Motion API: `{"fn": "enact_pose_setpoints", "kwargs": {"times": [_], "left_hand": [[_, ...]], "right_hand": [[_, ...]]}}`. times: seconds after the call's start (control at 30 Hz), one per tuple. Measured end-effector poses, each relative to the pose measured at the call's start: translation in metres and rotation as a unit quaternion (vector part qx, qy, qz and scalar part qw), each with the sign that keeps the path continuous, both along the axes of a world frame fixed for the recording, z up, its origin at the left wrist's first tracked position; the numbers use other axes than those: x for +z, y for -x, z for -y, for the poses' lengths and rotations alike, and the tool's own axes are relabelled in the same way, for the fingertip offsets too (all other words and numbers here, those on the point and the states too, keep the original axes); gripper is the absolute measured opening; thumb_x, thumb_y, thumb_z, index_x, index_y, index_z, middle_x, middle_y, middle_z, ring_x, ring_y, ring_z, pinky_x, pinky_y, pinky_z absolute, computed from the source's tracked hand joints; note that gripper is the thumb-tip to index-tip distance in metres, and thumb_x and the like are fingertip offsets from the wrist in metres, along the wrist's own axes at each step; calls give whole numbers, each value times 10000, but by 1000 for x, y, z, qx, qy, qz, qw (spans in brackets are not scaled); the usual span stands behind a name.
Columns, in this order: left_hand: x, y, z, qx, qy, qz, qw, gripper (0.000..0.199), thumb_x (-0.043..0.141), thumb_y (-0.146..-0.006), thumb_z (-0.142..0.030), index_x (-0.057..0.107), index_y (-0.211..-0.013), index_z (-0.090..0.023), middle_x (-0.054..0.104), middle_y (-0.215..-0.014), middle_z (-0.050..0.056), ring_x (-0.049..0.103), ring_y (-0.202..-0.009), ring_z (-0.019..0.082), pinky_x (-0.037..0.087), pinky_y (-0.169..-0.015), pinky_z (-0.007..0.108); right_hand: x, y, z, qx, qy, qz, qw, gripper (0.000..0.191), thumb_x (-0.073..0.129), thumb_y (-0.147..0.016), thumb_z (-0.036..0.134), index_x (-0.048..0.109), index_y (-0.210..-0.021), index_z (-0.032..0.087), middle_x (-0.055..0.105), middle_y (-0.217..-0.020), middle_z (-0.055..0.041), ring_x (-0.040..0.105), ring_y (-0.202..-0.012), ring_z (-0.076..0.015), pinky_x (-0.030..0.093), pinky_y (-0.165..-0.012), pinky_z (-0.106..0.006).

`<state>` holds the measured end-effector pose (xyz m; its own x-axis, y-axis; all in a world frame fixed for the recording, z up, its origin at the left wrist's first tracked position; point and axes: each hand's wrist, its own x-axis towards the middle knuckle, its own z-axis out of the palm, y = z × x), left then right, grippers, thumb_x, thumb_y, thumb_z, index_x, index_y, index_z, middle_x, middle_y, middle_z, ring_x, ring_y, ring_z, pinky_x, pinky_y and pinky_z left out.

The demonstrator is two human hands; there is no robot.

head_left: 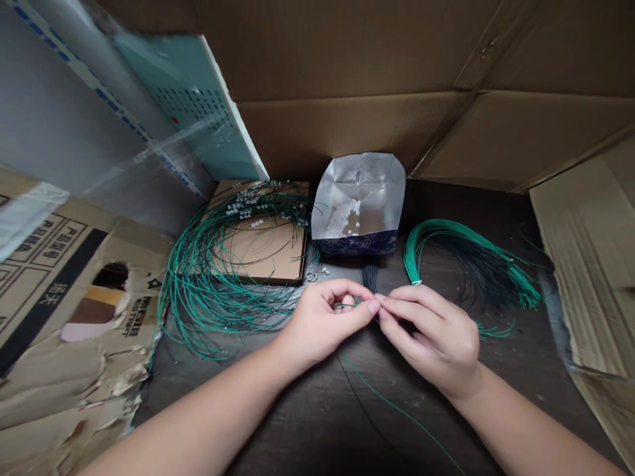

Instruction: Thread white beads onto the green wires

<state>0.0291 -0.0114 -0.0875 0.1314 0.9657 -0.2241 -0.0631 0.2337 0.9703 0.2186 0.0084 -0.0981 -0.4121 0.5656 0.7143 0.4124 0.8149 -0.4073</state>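
My left hand (330, 317) pinches a thin green wire (397, 408) between thumb and forefinger, and a dark wire (360, 396) trails below it. Touching it at the fingertips is my right hand (431, 330), closed in a pinch; what lies between its fingers is too small to make out. Just beyond the hands stands an open silver bag (367, 178) with small white pieces (342, 218) inside. A bundle of dark wires (370, 276) lies between the bag and my fingertips.
At the left, many green wires (198, 297) with small white pieces spread over a flat cardboard box (262, 251). A tied green and black wire bundle (461, 241) lies at the right. Cardboard walls (347, 59) surround the dark table (297, 423).
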Motion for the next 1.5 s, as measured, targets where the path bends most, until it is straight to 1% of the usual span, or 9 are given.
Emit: {"fn": "enact_pose_setpoints", "kwargs": {"times": [0.13, 0.3, 0.57, 0.7, 0.83, 0.97, 1.07, 1.17, 1.5], "left_hand": [[1, 0, -1, 10, -13, 4, 1000, 301, 822, -767, -416, 779, -827, -124, 680, -729, 36, 491, -639, 114, 385, -613, 242], [-1, 0, -1, 16, -18, -3, 1000, 300, 815, -778, -417, 785, -839, -125, 632, -657, 11, 436, -595, 100, 334, -563, 226], [-2, 2, -2, 3, -15, -3, 1000, 311, 808, -802, -436, 786, -855, -130, 714, -754, 53, 544, -667, 132, 417, -625, 245], [-1, 2, -2, -5, -24, 9, 1000, 271, 783, -829, -404, 782, -854, -134, 734, -792, 50, 576, -698, 131, 447, -685, 253], [0, 3, -2, -14, -36, 9, 999, 242, 768, -844, -379, 771, -845, -137, 697, -745, 19, 536, -664, 113, 423, -666, 245], [2, 2, -2, -17, -29, 15, 999, 231, 778, -831, -364, 749, -833, -135, 607, -679, -16, 481, -638, 100, 378, -628, 231], [2, 1, -1, -19, -25, 16, 999, 263, 751, -844, -388, 726, -834, -127, 512, -634, -41, 412, -600, 91, 318, -576, 223], [1, 0, -1, -26, -30, 12, 999, 290, 727, -855, -411, 700, -840, -123, 456, -620, -53, 364, -580, 89, 274, -551, 228], [-1, 1, 0, -40, -34, 23, 998, 325, 715, -881, -465, 638, -860, -150, 462, -675, -42, 373, -619, 107, 296, -578, 234]], "right_hand": [[2, 1, 0, 0, -11, 4, 1000, 170, 716, -911, 69, 756, -1036, 176, 759, -880, -66, 728, -712, -155, 603, -631, -272], [0, 0, 0, -5, -6, -6, 1000, 201, 732, -914, 77, 762, -1086, 178, 764, -902, -69, 733, -737, -159, 621, -662, -275], [-3, -2, 0, 0, 11, -12, 1000, 236, 720, -929, 66, 769, -1119, 196, 764, -911, -68, 737, -748, -162, 627, -665, -282], [-1, 0, -1, 2, 26, -34, 999, 198, 726, -919, 58, 771, -1059, 189, 754, -886, -60, 729, -739, -158, 625, -655, -274], [1, 2, -1, 0, 31, -46, 998, 151, 750, -899, 52, 747, -986, 175, 744, -869, -58, 724, -747, -156, 619, -666, -268], [1, 2, 0, 4, 30, -35, 999, 171, 739, -893, 36, 732, -1003, 166, 737, -876, -65, 716, -755, -160, 607, -667, -276], [0, 1, 0, 9, 31, -38, 999, 181, 734, -886, 23, 724, -1006, 158, 728, -865, -65, 703, -741, -154, 591, -652, -272], [0, 1, 1, 6, 33, -42, 999, 179, 735, -883, 18, 722, -997, 156, 726, -858, -64, 699, -738, -152, 584, -647, -268], [2, 2, -1, 19, 62, -71, 995, 164, 725, -884, 5, 717, -966, 147, 716, -839, -54, 688, -730, -135, 561, -632, -245]]}}
